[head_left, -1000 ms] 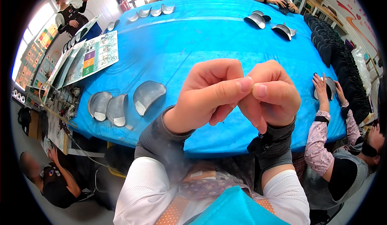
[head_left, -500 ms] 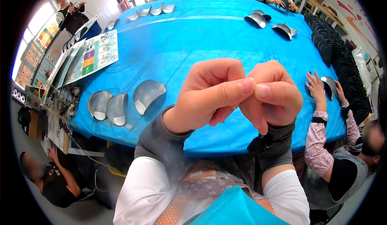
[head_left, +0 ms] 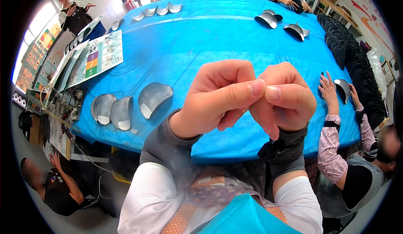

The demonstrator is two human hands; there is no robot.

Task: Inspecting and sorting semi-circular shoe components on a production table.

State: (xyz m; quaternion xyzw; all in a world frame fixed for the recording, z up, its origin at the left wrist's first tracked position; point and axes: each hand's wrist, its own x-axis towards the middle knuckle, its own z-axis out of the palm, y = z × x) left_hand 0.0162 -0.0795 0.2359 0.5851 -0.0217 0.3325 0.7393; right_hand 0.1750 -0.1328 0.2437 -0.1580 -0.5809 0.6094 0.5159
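A long table (head_left: 218, 36) covered in a bright blue sheet filled a workshop room, with a pale floor seen at the left and shelves at the far right; nearest the camera, a turquoise cloth (head_left: 243, 219) and white mesh sleeves were seen at the lower edge; just above them, the left hand (head_left: 218, 97) and the right hand (head_left: 285, 99) were held up close together, knuckles touching, both curled narrow with the thumb tips pressed side by side; whether anything small was pinched between them could not be told; grey ribbed cuffs were worn at both wrists. Beyond the hands, on the near left of the table, three curved grey metal pieces (head_left: 121, 108) were laid side by side, well apart from the hands; at the right edge, another person's hands (head_left: 331, 87) were rested on a similar grey piece (head_left: 343, 89), a pink sleeve being seen below. Further left, a printed colour sheet (head_left: 96, 57) was laid on the table; at the far end, more grey pieces (head_left: 281, 22) and a row of dark ones (head_left: 348, 45) along the right were set out.
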